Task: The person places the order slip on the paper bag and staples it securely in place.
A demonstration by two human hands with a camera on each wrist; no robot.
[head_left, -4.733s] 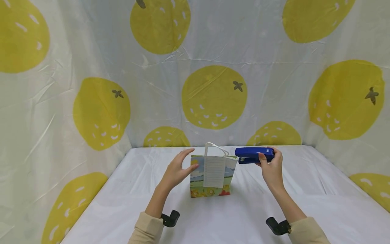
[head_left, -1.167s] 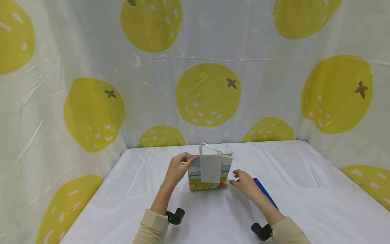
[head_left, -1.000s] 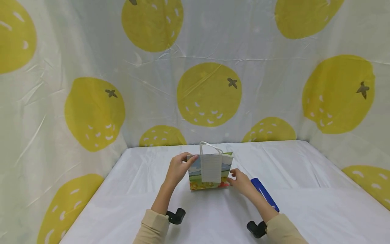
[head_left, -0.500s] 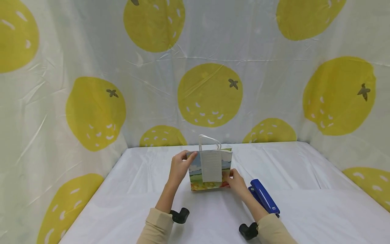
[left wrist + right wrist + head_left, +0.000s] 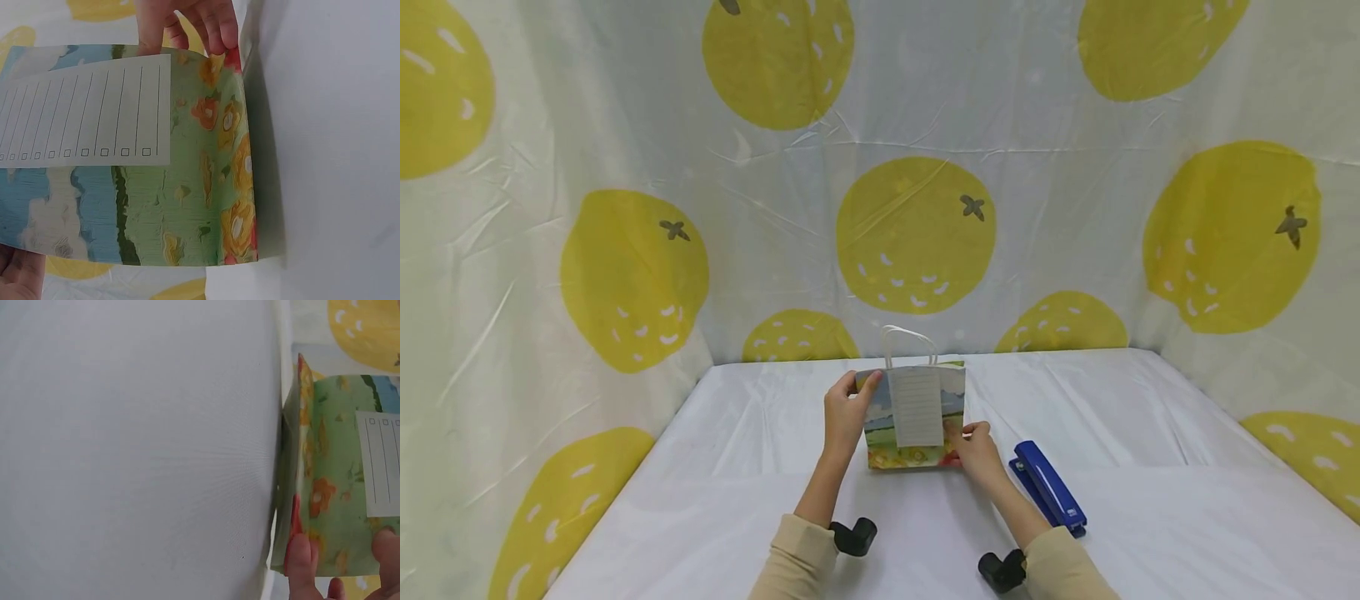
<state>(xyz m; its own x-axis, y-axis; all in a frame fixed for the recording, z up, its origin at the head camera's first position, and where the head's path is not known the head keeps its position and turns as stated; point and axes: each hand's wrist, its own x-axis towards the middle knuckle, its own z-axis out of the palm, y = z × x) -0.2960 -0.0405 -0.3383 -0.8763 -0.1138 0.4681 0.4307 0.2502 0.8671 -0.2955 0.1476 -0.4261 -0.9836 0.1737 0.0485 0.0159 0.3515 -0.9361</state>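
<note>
A small paper gift bag [image 5: 880, 433] with a painted landscape and flowers stands upright at the middle of the table, white cord handles [image 5: 910, 332] rising from its top. On its front lies a white lined checklist sheet [image 5: 916, 408], its rows ending in little boxes. My left hand [image 5: 845, 412] pinches the bag's upper left edge, thumb in front and fingers behind. Low on the other side, my right hand [image 5: 981, 454] grips the lower right edge, thumb on the front face. A blue stapler [image 5: 1048, 485] lies on the table just right of my right forearm.
White cloth covers the table [image 5: 1150, 500]. Behind and at both sides hangs a pale curtain [image 5: 1060, 208] printed with big yellow fruit. A black camera mount sits on each wrist.
Earlier my right hand held the stapler in the air; now it lies on the table. Both hands have come to hold the bag, which has been tipped more upright.
</note>
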